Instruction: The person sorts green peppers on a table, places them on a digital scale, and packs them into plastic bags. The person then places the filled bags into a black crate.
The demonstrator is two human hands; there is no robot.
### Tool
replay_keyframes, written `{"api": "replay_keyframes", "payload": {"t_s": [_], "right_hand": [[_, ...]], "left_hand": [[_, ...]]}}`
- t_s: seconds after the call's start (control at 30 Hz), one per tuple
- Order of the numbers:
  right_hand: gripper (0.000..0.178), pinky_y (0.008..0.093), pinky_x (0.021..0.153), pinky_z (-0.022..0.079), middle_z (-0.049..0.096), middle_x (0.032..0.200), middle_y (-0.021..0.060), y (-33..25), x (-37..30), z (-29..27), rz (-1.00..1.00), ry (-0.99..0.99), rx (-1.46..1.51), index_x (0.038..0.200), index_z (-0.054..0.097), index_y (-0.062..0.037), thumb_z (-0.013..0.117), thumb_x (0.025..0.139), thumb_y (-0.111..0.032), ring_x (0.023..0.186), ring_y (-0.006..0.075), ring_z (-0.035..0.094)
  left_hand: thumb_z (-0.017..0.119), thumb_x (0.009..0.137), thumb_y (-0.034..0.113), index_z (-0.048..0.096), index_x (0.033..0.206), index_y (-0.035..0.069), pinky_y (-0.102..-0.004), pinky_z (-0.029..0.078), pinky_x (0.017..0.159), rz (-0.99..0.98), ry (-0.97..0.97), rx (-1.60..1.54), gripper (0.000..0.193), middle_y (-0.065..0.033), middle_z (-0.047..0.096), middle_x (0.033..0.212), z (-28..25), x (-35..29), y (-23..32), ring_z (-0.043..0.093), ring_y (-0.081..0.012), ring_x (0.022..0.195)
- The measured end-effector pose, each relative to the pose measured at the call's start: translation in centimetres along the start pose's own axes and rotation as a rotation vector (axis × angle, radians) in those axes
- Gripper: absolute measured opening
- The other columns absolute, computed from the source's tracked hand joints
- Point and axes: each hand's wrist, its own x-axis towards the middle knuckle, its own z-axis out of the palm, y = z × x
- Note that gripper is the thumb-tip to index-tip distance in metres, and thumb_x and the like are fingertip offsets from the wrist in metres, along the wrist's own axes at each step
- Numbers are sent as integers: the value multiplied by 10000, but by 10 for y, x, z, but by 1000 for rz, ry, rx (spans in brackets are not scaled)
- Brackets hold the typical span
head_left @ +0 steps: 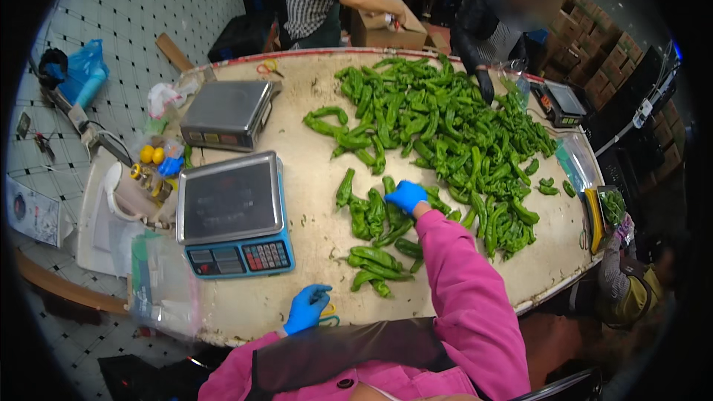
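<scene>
My right hand (407, 197), in a blue glove, reaches over the table with its fingers closed at a green pepper (389, 185). Around it lies a small group of long green peppers (364, 215), and several more peppers (379, 261) lie nearer to me. A large heap of green peppers (453, 119) spreads beyond and to the right. My left hand (306, 309), also blue-gloved, rests near the table's front edge, its fingers loosely apart and holding nothing visible. Scissors (328, 318) with yellow and teal handles lie beside it, partly hidden.
A blue scale (230, 208) stands at the left, with a second scale (226, 113) behind it. Plastic bags (165, 282) hang at the left edge. Across the table, one person (319, 0) handles a cardboard box (386, 30); another person's dark-gloved hand (484, 85) touches the heap.
</scene>
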Motion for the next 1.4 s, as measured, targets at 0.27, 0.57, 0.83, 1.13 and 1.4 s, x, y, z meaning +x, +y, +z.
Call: {"api": "replay_keyframes", "payload": {"t_s": [0.27, 0.57, 0.83, 1.13, 1.4], "right_hand": [[320, 289, 860, 514, 659, 1151, 90, 17, -146, -23, -305, 173, 1291, 1111, 604, -51, 656, 803, 21, 991, 176, 632], [495, 373, 1064, 416, 510, 1391, 158, 4, -252, 53, -350, 14, 1682, 1234, 544, -56, 645, 771, 86, 1270, 269, 501], [560, 358, 988, 486, 472, 1420, 130, -6, -285, 72, -273, -159, 1543, 1377, 459, -21, 674, 861, -49, 1264, 222, 498], [472, 334, 776, 556, 635, 1156, 161, -2, -296, 77, -71, -378, 1566, 1348, 481, 5, 486, 1010, -324, 928, 242, 672], [498, 305, 548, 512, 657, 869, 143, 23, -288, 102, 134, -573, 1668, 1174, 569, -16, 424, 1012, -464, 666, 198, 638]], "left_hand": [[622, 909, 91, 658, 1132, 28, -247, 499, 773, -17, -158, -62, 235, -51, 657, 942, 18, 15, 22, 608, -99, 846], [546, 984, 377, 474, 1372, 64, -355, 439, 1000, -309, -527, -903, 503, -92, 570, 1270, 69, 39, 62, 563, -205, 1128], [652, 921, 410, 610, 1120, 103, -320, 449, 892, -481, -152, -1041, 369, -26, 624, 1039, 65, 34, 28, 565, -146, 915], [678, 910, 203, 594, 1113, 58, -277, 473, 805, -300, -58, -833, 263, -28, 626, 1003, 65, 29, 17, 581, -111, 891], [597, 963, 205, 530, 1229, 114, -273, 439, 775, -249, -189, -776, 289, 3, 571, 993, 62, 30, 11, 516, -96, 831]]}}
